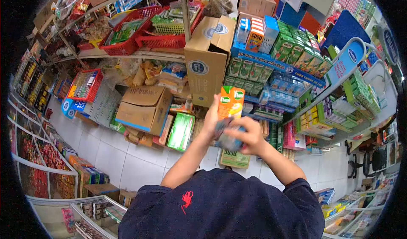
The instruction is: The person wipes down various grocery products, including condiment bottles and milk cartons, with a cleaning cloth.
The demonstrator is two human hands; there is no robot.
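Observation:
My left hand [210, 119] is closed around orange drink cartons [229, 105] with green tops, held upright in front of me. My right hand [250, 136] is closed on a dark grey cloth [230, 140], which is smeared by motion and sits at the lower part of the cartons. Whether the cloth touches them cannot be made out. Below my hands a green and tan SUSU box [235, 159] rests on the floor.
A tall cardboard box [205, 69] stands ahead beside the drink-carton shelves [271, 61]. Left are an opened cardboard box [144, 109], a green pack [181, 132] and red baskets [121, 31]. Glass display cases [40, 154] line the left, and an office chair [375, 160] stands right.

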